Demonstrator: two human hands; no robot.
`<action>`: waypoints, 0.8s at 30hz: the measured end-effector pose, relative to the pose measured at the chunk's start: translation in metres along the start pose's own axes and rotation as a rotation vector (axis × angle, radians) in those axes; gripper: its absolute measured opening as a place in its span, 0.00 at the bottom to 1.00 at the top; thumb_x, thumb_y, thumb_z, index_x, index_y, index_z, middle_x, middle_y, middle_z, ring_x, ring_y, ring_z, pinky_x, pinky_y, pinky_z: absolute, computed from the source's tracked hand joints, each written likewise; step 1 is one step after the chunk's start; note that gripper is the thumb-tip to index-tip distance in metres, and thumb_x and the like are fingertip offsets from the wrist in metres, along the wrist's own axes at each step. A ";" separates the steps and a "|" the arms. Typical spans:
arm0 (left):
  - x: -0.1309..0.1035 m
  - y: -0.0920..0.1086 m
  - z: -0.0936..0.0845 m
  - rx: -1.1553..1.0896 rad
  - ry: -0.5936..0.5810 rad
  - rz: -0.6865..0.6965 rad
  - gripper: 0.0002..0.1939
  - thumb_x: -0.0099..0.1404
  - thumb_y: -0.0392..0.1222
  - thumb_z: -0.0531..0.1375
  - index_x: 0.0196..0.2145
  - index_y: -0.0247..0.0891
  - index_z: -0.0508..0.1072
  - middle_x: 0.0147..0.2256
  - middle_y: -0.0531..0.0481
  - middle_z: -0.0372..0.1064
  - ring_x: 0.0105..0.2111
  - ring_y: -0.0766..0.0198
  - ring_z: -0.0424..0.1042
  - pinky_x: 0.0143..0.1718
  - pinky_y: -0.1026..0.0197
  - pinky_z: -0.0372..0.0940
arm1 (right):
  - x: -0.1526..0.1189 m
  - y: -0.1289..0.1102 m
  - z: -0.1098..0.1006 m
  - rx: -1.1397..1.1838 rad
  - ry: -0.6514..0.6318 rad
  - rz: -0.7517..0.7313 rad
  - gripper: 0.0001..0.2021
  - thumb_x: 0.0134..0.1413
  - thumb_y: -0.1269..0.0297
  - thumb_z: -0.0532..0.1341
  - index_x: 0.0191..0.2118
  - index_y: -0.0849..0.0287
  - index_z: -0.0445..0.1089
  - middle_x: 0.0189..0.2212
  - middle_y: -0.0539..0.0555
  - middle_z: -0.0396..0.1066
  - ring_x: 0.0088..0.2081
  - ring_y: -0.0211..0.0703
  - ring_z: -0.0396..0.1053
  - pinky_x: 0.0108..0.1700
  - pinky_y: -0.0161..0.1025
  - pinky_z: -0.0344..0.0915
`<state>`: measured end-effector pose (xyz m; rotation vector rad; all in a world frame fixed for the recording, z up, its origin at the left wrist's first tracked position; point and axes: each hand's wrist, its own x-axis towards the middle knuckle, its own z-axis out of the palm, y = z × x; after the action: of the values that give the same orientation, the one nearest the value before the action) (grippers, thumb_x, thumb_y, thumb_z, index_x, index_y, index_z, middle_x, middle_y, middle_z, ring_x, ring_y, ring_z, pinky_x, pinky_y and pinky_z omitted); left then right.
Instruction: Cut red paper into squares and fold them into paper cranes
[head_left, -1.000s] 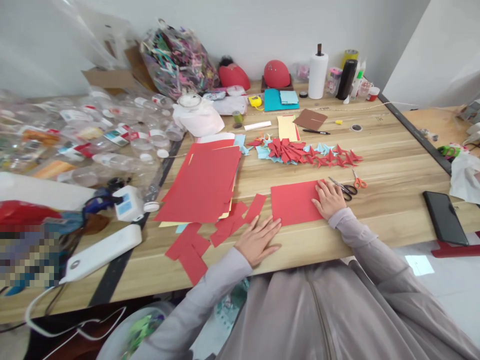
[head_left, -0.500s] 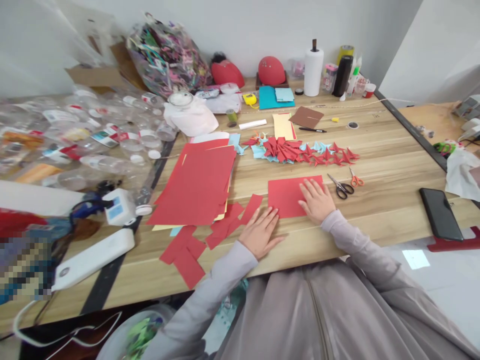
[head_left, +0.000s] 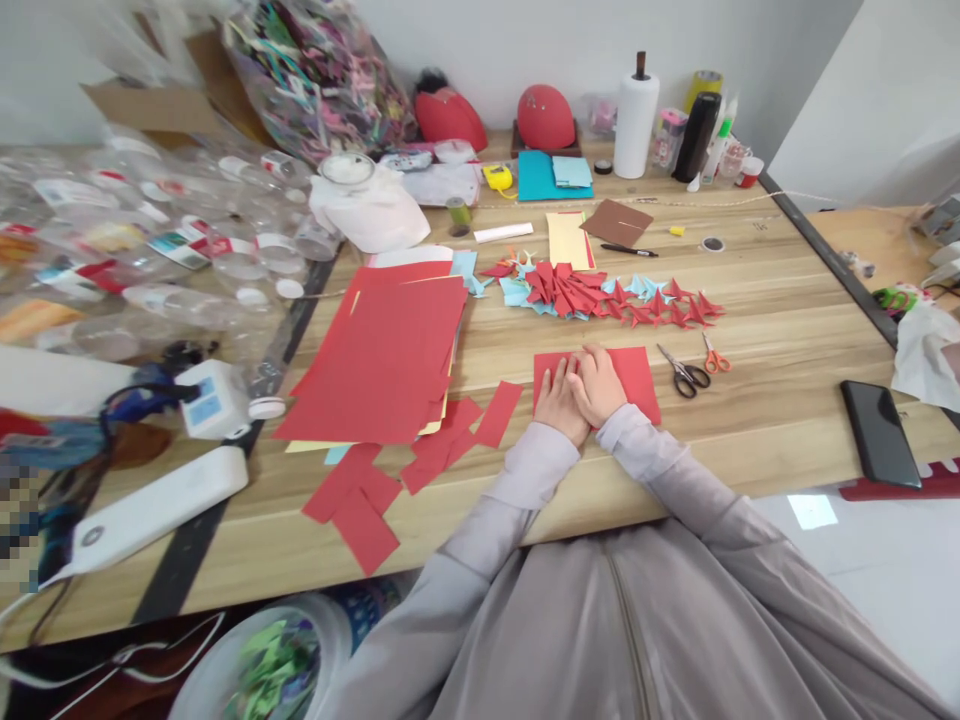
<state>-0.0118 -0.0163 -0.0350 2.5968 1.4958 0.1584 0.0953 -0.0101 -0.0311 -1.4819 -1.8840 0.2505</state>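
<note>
A red sheet of paper [head_left: 636,378] lies flat on the wooden table in front of me. My left hand [head_left: 559,402] rests on its left part with the fingers stretched out. Right beside it, touching or slightly overlapping it, my right hand [head_left: 598,385] lies on the same sheet, fingers extended. The hands cover the middle of the paper. To the left are cut red paper strips [head_left: 365,522] and a stack of large red sheets [head_left: 382,360]. Folded red paper pieces [head_left: 562,292] lie beyond the sheet.
Black-handled scissors [head_left: 686,375] and small orange scissors [head_left: 716,357] lie right of the sheet. A phone [head_left: 879,432] sits near the right edge. Plastic bottles [head_left: 187,300] crowd the left side. A bin [head_left: 259,660] with paper scraps stands below the table's front edge.
My right hand has moved left across the red sheet to meet my left hand. My left hand has shifted up and right, onto the sheet. The view has moved slightly.
</note>
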 end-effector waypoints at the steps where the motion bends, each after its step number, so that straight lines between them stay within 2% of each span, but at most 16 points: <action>1: -0.002 -0.003 0.000 0.012 0.000 0.018 0.31 0.68 0.44 0.49 0.66 0.33 0.52 0.67 0.39 0.44 0.68 0.48 0.41 0.66 0.41 0.39 | -0.001 0.001 -0.001 0.000 -0.027 -0.036 0.23 0.65 0.53 0.46 0.51 0.68 0.64 0.53 0.71 0.59 0.57 0.58 0.57 0.59 0.58 0.58; 3: -0.008 -0.009 -0.001 0.036 0.021 0.044 0.30 0.69 0.45 0.48 0.66 0.32 0.52 0.67 0.39 0.43 0.68 0.48 0.40 0.66 0.40 0.37 | -0.004 0.005 -0.006 0.008 -0.053 -0.066 0.25 0.65 0.51 0.45 0.53 0.67 0.63 0.54 0.70 0.58 0.58 0.58 0.56 0.60 0.57 0.58; 6: -0.015 -0.020 -0.007 0.051 0.064 0.049 0.33 0.71 0.50 0.44 0.65 0.25 0.51 0.67 0.36 0.41 0.68 0.48 0.41 0.66 0.41 0.37 | -0.010 0.022 -0.023 -0.007 -0.055 -0.044 0.26 0.65 0.51 0.42 0.56 0.64 0.61 0.55 0.69 0.57 0.60 0.57 0.55 0.60 0.58 0.57; 10: -0.018 -0.031 -0.013 0.045 0.061 0.070 0.33 0.71 0.52 0.43 0.65 0.26 0.52 0.67 0.36 0.42 0.68 0.48 0.42 0.66 0.40 0.36 | -0.018 0.049 -0.051 -0.094 -0.055 -0.052 0.28 0.64 0.48 0.42 0.55 0.66 0.61 0.54 0.71 0.57 0.59 0.60 0.56 0.60 0.62 0.56; 12: -0.019 -0.031 -0.016 0.043 0.054 0.069 0.33 0.71 0.51 0.44 0.65 0.26 0.52 0.67 0.35 0.42 0.67 0.48 0.42 0.66 0.39 0.36 | -0.022 0.054 -0.061 -0.122 -0.045 -0.055 0.26 0.64 0.49 0.43 0.55 0.65 0.61 0.54 0.70 0.58 0.58 0.60 0.57 0.59 0.62 0.57; 15: -0.024 -0.024 -0.022 0.033 0.068 0.093 0.32 0.70 0.50 0.47 0.64 0.25 0.54 0.67 0.32 0.43 0.67 0.46 0.43 0.66 0.39 0.37 | -0.027 0.046 -0.065 -0.133 -0.042 -0.103 0.22 0.65 0.54 0.46 0.53 0.65 0.62 0.54 0.70 0.60 0.58 0.58 0.57 0.59 0.60 0.58; 18: -0.029 -0.011 -0.024 -0.027 0.080 0.166 0.28 0.69 0.44 0.48 0.63 0.26 0.57 0.66 0.33 0.45 0.67 0.47 0.44 0.66 0.41 0.42 | -0.030 0.027 -0.059 -0.138 -0.019 -0.121 0.17 0.64 0.66 0.46 0.53 0.65 0.63 0.54 0.68 0.61 0.58 0.54 0.58 0.59 0.55 0.60; 21: -0.025 0.001 -0.020 -0.111 0.117 0.159 0.26 0.68 0.35 0.46 0.61 0.26 0.58 0.65 0.32 0.49 0.66 0.49 0.47 0.65 0.43 0.48 | -0.026 0.006 -0.049 -0.215 -0.036 -0.067 0.18 0.59 0.75 0.47 0.52 0.66 0.64 0.52 0.68 0.62 0.56 0.54 0.60 0.57 0.51 0.61; 24: -0.019 0.005 -0.016 -0.190 0.192 0.125 0.25 0.64 0.30 0.48 0.59 0.27 0.62 0.60 0.31 0.58 0.62 0.48 0.57 0.60 0.43 0.56 | -0.022 -0.009 -0.044 -0.287 -0.128 0.028 0.17 0.59 0.75 0.49 0.51 0.67 0.65 0.46 0.67 0.67 0.47 0.54 0.65 0.51 0.48 0.64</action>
<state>-0.0196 -0.0339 -0.0183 2.5795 1.2995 0.5505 0.1187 -0.0444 -0.0031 -1.7178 -2.0693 0.0914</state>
